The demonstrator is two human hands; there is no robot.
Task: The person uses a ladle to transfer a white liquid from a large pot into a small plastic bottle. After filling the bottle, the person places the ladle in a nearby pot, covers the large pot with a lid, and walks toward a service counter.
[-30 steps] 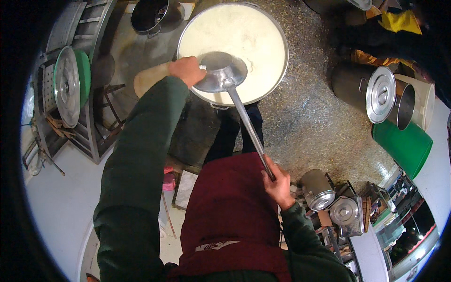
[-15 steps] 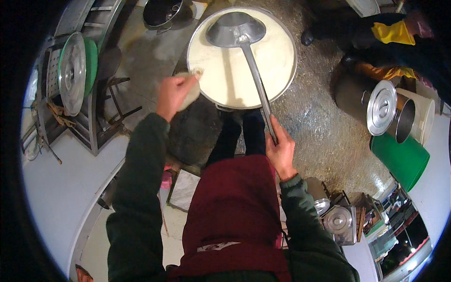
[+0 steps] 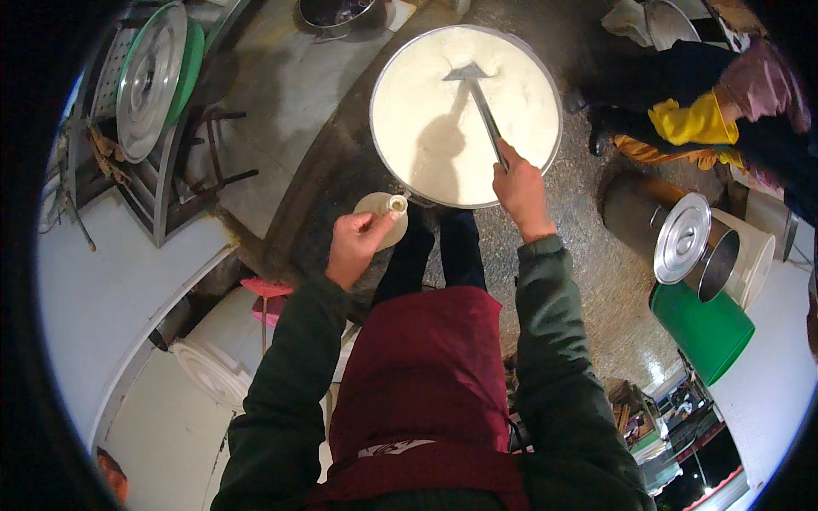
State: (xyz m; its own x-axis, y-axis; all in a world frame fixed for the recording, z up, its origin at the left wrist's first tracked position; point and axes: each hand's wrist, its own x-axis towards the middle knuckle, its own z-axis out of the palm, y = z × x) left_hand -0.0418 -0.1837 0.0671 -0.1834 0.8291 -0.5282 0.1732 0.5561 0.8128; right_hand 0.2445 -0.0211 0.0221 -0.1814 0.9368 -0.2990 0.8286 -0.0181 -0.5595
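In front of me stands a large round metal pot (image 3: 466, 205) filled with pale, foamy liquid (image 3: 524, 81). My right hand (image 3: 521, 198) is closed around the long metal handle of a ladle (image 3: 486, 112). The ladle's bowl is sunk in the liquid, with only its upper edge showing. My left hand (image 3: 360, 244) pinches the narrow neck of a pale bottle (image 3: 373, 204), just outside the pot's near left rim. The bottle's mouth is uncovered and faces up; what is inside cannot be made out.
A person wearing a yellow glove (image 3: 694, 117) is at the right. Below them are a tall metal pot with a tilted lid (image 3: 682, 238) and a green bucket (image 3: 704, 330). A dark pot (image 3: 336, 15) sits beyond. At left, a metal rack holds a large round lid (image 3: 153, 81).
The ladle's bowl has gone from above the liquid down into it, and my right hand has moved forward. My left hand has brought the bottle back from the pot's left rim, toward me.
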